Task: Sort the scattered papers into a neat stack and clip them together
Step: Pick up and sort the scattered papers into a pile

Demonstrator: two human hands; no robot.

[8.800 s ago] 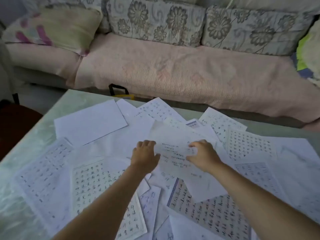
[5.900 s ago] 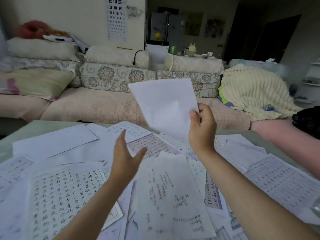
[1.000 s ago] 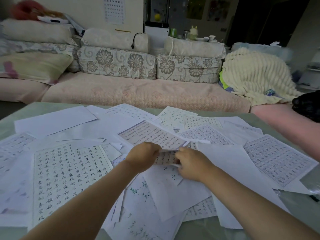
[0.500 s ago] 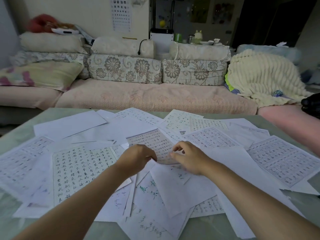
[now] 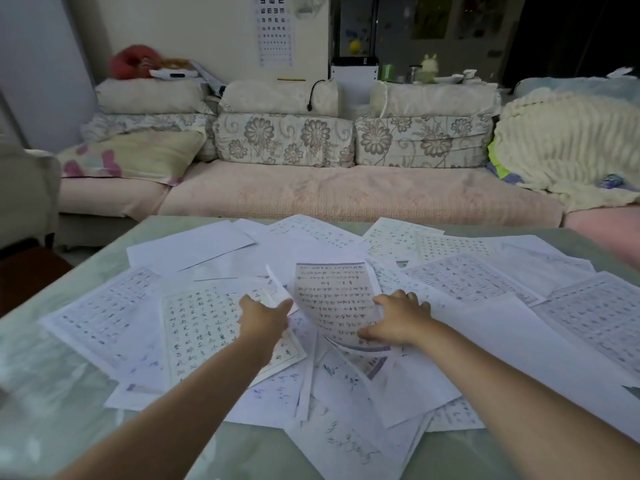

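Note:
Many white sheets, several covered in rows of handwritten characters, lie scattered and overlapping on the pale green table (image 5: pixel 69 393). One gridded sheet of handwriting (image 5: pixel 334 299) curls up off the pile in the middle. My right hand (image 5: pixel 398 318) grips its lower right edge. My left hand (image 5: pixel 265 315) pinches the corner of a smaller lifted sheet (image 5: pixel 273 289) just left of it. A large handwriting page (image 5: pixel 204 323) lies flat under my left forearm. No clip is in view.
A pink-covered sofa (image 5: pixel 346 194) with floral cushions runs along the table's far edge. A cream knitted blanket (image 5: pixel 568 143) lies heaped at its right end, a flowered pillow (image 5: pixel 138 155) at its left. Blank sheets (image 5: pixel 194 244) reach the table's far left.
The gridded sheet, lying flat half a second ago, now curls upward in my right hand. My left hand has lifted a smaller sheet's corner. The camera has tilted up a little.

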